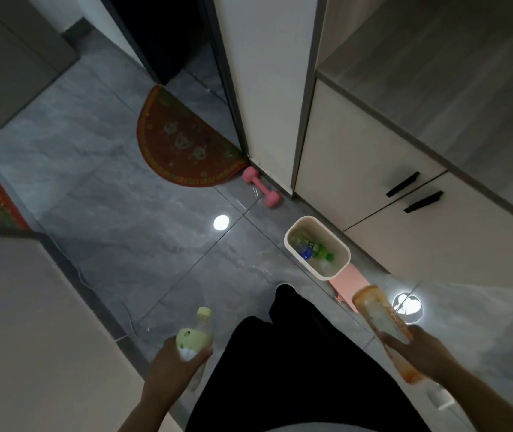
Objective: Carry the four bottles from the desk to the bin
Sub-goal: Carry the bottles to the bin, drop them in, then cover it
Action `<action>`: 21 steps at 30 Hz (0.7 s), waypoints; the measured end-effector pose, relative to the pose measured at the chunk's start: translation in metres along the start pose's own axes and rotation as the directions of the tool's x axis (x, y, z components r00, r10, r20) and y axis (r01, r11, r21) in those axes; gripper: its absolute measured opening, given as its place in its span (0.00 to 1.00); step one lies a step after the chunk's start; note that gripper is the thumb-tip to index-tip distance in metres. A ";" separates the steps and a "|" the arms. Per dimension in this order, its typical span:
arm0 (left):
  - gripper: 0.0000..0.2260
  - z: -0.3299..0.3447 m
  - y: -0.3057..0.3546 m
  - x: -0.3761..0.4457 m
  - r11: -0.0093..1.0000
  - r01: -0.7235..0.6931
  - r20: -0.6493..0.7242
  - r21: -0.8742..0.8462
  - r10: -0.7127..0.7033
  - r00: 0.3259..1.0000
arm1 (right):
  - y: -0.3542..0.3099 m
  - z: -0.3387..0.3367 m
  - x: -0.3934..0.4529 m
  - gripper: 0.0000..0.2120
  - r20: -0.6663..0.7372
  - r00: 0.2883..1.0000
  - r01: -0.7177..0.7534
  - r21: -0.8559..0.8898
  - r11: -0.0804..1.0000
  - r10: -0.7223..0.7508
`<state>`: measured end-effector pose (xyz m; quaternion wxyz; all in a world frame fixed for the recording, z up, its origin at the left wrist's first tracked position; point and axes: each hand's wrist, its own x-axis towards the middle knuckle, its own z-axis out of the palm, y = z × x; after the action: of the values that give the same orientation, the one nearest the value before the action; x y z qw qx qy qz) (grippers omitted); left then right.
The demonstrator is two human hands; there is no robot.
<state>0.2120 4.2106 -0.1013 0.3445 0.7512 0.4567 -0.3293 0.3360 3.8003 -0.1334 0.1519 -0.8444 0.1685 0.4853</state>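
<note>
My left hand [176,363] grips a clear bottle with a pale green cap and label [197,333], held upright low at the left. An orange-tinted bottle [384,322] lies tilted in my right hand [426,353], its cap end pointing up and left toward the bin. The cream bin [336,244] stands on the floor ahead and to the right, against the cabinet. Inside it lie a green bottle [322,251] and a bottle with a blue label [305,252].
Cream cabinets with black handles [404,194] run along the right. A pink dumbbell [263,191] and a half-round red mat [183,145] lie on the grey tiled floor beyond. A pink flat item [350,283] sits beside the bin. My dark-trousered legs [292,353] fill the bottom centre.
</note>
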 end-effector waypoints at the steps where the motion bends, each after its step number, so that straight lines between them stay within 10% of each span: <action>1: 0.22 -0.003 0.007 0.009 1.000 -0.023 0.013 0.012 0.023 1.000 | -0.011 -0.004 0.005 0.28 -0.002 1.000 0.010 0.008 1.000 -0.010; 21: 0.33 -0.004 0.172 0.227 0.704 -0.561 0.336 0.436 0.451 0.827 | -0.139 0.083 0.079 0.36 -0.028 0.986 -0.144 0.326 0.934 0.162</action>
<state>0.4528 4.2585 -0.2452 0.2521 0.8739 0.0881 -0.4063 0.3694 3.9490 -0.2289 0.2450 -0.8053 0.3149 0.4385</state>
